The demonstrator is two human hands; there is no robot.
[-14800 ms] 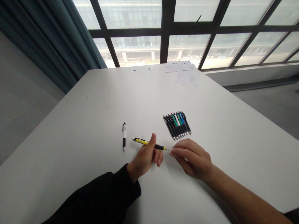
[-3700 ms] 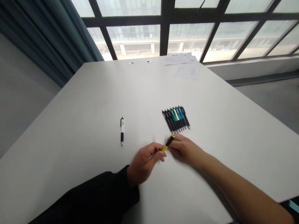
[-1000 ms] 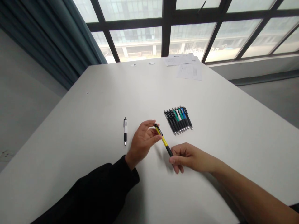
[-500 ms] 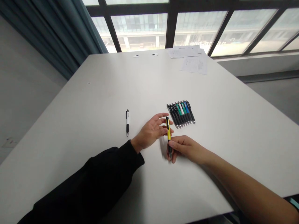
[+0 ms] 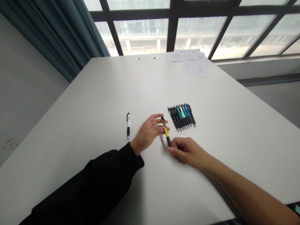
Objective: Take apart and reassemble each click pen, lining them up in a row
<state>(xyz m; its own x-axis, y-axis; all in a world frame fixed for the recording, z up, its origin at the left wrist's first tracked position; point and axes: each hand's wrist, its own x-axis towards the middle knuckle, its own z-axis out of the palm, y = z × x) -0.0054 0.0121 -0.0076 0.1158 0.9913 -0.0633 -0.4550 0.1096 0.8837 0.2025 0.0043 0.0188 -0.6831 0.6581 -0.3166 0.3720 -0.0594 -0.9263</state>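
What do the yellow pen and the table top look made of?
Yellow pen: likely plastic, a solid-coloured yellow barrel with black ends; the dark lower grip may be rubber, too small to tell. Table: smooth matte white top, probably laminate or painted board; it shows soft, even light with no grain.

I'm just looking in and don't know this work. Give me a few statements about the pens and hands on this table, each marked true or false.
1. The right hand grips the lower, black end of the yellow pen. True.
2. The left hand lies flat on the table, far from the yellow pen. False: its fingers are at the pen's upper end.
3. A row of pens lies side by side beyond the hands. True.
4. The white pen lies inside that row. False: it lies alone, to the left of the left hand.
5. Sheets of paper lie at the table's far end, near the window. True.
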